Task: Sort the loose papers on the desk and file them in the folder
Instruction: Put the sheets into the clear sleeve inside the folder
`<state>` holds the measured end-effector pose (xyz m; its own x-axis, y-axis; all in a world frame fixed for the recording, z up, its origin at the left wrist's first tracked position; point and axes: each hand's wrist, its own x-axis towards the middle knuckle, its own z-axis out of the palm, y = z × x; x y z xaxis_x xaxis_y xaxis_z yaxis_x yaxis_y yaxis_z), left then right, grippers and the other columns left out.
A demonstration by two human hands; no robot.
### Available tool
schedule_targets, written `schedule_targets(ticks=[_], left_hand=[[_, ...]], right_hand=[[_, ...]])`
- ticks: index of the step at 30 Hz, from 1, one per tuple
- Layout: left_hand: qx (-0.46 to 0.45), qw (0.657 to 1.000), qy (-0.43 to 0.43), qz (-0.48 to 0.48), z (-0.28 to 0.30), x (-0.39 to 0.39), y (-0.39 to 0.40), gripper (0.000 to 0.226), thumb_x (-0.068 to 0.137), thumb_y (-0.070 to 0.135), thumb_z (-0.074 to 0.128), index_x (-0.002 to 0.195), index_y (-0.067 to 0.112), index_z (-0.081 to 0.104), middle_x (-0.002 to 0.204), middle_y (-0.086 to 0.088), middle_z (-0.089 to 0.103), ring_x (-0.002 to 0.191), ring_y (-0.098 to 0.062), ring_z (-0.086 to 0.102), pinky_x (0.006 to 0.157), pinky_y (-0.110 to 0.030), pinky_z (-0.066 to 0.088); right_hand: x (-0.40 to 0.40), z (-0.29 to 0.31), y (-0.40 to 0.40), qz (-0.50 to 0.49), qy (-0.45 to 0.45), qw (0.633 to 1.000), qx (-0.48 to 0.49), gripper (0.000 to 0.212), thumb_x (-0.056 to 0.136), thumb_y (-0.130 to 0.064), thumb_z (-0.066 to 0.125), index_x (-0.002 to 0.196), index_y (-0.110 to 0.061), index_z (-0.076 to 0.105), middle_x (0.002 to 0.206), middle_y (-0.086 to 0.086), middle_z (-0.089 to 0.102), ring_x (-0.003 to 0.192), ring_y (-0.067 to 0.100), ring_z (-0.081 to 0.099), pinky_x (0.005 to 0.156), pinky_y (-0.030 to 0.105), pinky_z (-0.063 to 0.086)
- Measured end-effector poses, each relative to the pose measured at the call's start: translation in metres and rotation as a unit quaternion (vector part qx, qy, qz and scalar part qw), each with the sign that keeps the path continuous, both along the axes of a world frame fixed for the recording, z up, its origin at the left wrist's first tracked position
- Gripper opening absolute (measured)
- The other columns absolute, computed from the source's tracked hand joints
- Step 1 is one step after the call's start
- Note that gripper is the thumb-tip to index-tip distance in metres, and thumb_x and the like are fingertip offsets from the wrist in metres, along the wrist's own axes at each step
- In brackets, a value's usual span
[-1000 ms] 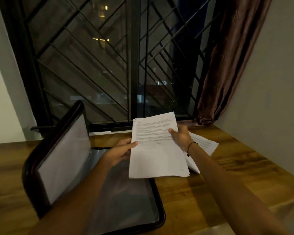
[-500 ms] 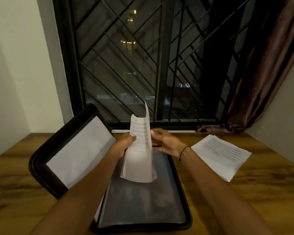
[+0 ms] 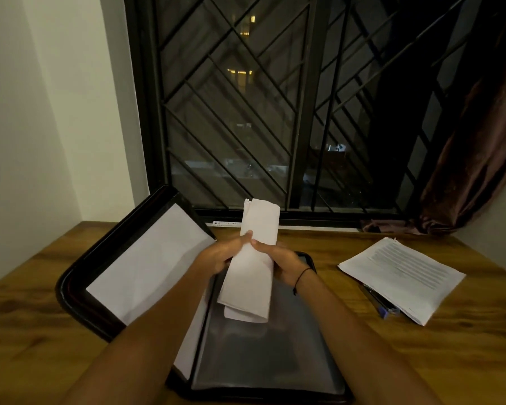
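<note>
A black folder [image 3: 79, 290] lies open on the wooden desk, its left cover tilted up with a white sheet [image 3: 149, 264] in it and its right half showing a clear plastic sleeve [image 3: 263, 355]. Above the sleeve, my left hand [image 3: 216, 254] and my right hand [image 3: 281, 260] both grip a bundle of white papers [image 3: 250, 287] folded lengthwise into a narrow strip, blank side out. A stack of printed papers [image 3: 400, 276] lies on the desk at the right.
A blue-tipped pen [image 3: 377, 301] pokes out from under the printed stack. A barred window [image 3: 275, 112] and a brown curtain [image 3: 479, 159] stand behind the desk. Walls close in on the left and right. Bare wood [image 3: 450, 361] shows at the right front.
The papers went from flat and face up, to curled, to folded into a narrow strip held over the folder. The view has shifted left, so the printed stack sits further right.
</note>
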<state>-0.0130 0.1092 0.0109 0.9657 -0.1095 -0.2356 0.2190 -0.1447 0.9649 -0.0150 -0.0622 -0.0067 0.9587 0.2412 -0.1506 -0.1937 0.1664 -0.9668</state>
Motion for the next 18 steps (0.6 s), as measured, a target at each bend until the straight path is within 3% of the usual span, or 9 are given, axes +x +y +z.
schedule_targets(ticks=[3, 6, 9, 11, 15, 18], left_hand=[[0.006, 0.998, -0.068, -0.005, 0.001, -0.004, 0.001, 0.048, 0.1, 0.063, 0.044, 0.127, 0.028, 0.062, 0.117, 0.003, 0.071, 0.108, -0.018, 0.068, 0.086, -0.036, 0.06], [0.156, 0.97, -0.185, -0.03, -0.009, -0.012, 0.01, 0.043, 0.109, 0.043, 0.035, 0.118, 0.014, 0.066, 0.111, -0.001, 0.069, 0.1, -0.012, 0.064, 0.086, -0.027, 0.051], [0.39, 0.88, -0.242, -0.119, -0.037, -0.013, 0.024, 0.034, 0.104, 0.032, 0.054, 0.132, 0.014, 0.06, 0.134, -0.01, 0.062, 0.122, -0.025, 0.06, 0.102, -0.038, 0.047], [0.49, 0.825, -0.24, -0.144, -0.046, -0.016, 0.025, 0.056, 0.097, 0.036, 0.065, 0.148, 0.021, 0.048, 0.152, -0.005, 0.047, 0.138, -0.027, 0.047, 0.113, -0.041, 0.041], [0.479, 0.83, -0.256, -0.122, -0.046, -0.013, 0.021, 0.073, 0.093, 0.052, 0.066, 0.155, 0.023, 0.038, 0.153, -0.005, 0.044, 0.142, -0.028, 0.041, 0.113, -0.041, 0.039], [0.538, 0.794, -0.257, -0.115, -0.039, -0.007, 0.012, 0.075, 0.096, 0.054, 0.059, 0.156, 0.017, 0.035, 0.15, -0.01, 0.044, 0.138, -0.03, 0.039, 0.111, -0.042, 0.038]], right_hand=[[0.003, -0.004, -0.01, -0.045, 0.002, 0.999, 0.015, 0.044, 0.084, -0.013, 0.084, 0.124, -0.011, 0.066, 0.114, 0.014, 0.076, 0.103, 0.034, 0.074, 0.081, 0.049, 0.063], [0.011, -0.018, -0.025, -0.122, -0.012, 0.992, 0.037, 0.042, 0.083, -0.016, 0.084, 0.121, -0.012, 0.068, 0.115, 0.015, 0.076, 0.102, 0.036, 0.074, 0.086, 0.056, 0.061], [0.017, -0.034, -0.042, -0.173, -0.004, 0.982, 0.078, 0.04, 0.085, -0.02, 0.083, 0.121, -0.015, 0.065, 0.115, 0.016, 0.074, 0.105, 0.039, 0.071, 0.089, 0.061, 0.059], [0.02, -0.038, -0.051, -0.187, 0.0, 0.977, 0.104, 0.042, 0.086, -0.02, 0.082, 0.123, -0.015, 0.063, 0.118, 0.017, 0.073, 0.108, 0.039, 0.07, 0.09, 0.062, 0.058], [0.023, -0.046, -0.066, -0.186, 0.018, 0.972, 0.144, 0.045, 0.086, -0.025, 0.081, 0.126, -0.019, 0.06, 0.121, 0.016, 0.072, 0.111, 0.039, 0.069, 0.091, 0.063, 0.057], [0.024, -0.048, -0.07, -0.181, 0.027, 0.968, 0.169, 0.051, 0.086, -0.029, 0.081, 0.131, -0.021, 0.058, 0.123, 0.016, 0.072, 0.112, 0.039, 0.069, 0.093, 0.065, 0.055]])
